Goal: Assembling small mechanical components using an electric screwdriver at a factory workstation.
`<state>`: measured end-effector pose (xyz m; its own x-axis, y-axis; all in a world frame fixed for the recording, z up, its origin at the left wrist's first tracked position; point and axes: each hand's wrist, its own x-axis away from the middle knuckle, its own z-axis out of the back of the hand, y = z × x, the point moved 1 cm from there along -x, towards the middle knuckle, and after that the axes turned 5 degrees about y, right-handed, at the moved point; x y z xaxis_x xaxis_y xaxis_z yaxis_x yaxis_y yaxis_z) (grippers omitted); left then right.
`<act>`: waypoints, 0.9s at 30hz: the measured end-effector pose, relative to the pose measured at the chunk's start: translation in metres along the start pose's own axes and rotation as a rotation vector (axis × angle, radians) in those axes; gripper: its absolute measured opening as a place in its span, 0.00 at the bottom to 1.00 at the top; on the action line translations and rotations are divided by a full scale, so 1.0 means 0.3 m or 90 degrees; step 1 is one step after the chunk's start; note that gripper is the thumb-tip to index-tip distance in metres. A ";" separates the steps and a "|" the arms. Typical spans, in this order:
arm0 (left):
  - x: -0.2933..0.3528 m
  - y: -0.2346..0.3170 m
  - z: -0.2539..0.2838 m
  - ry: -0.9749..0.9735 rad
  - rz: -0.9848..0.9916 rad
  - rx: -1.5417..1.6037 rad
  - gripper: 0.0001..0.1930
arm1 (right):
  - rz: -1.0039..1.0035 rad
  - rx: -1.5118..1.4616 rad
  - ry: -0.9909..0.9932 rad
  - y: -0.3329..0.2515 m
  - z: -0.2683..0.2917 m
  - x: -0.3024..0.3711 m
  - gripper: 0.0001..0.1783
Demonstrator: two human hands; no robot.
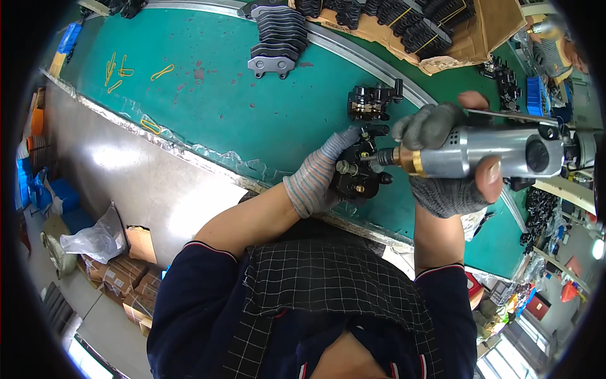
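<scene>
My left hand (312,180), in a striped knit glove, is closed around a black brake caliper (355,183) near the bench's front edge. Brass-coloured and silver bolt heads show on the caliper. A silver power screwdriver (499,150) with a knurled brass collar lies sideways in my right hand (449,194), whose grey glove leaves the thumb and a fingertip bare. Its bit end points left and reaches the caliper's bolts; whether it is seated on one I cannot tell. Just beyond stands a second black caliper (369,104).
A stack of black brake pads (273,47) sits on the green bench (214,114) at the far side. Behind it, a cardboard box (495,31) holds more pads. Yellow rubber bands (163,72) lie at left. More black calipers (505,85) and a blue bin (536,96) are at right.
</scene>
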<state>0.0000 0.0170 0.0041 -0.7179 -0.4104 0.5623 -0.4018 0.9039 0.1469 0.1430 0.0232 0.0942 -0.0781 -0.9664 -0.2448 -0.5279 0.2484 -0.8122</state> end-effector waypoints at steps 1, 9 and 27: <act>0.003 0.001 -0.002 -0.027 0.010 0.000 0.29 | 0.000 0.000 -0.001 -0.005 -0.006 0.009 0.42; -0.001 -0.034 0.017 -0.038 -0.010 -0.043 0.31 | 0.110 0.078 -0.030 -0.060 -0.013 0.034 0.42; 0.065 -0.073 -0.052 0.007 -0.022 -0.132 0.34 | 0.102 0.096 0.004 -0.064 -0.016 0.119 0.40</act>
<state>0.0038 -0.0089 0.0245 -0.6997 -0.4408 0.5623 -0.2995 0.8955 0.3293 0.1464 -0.0163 0.1037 -0.1566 -0.9144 -0.3734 -0.3758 0.4048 -0.8336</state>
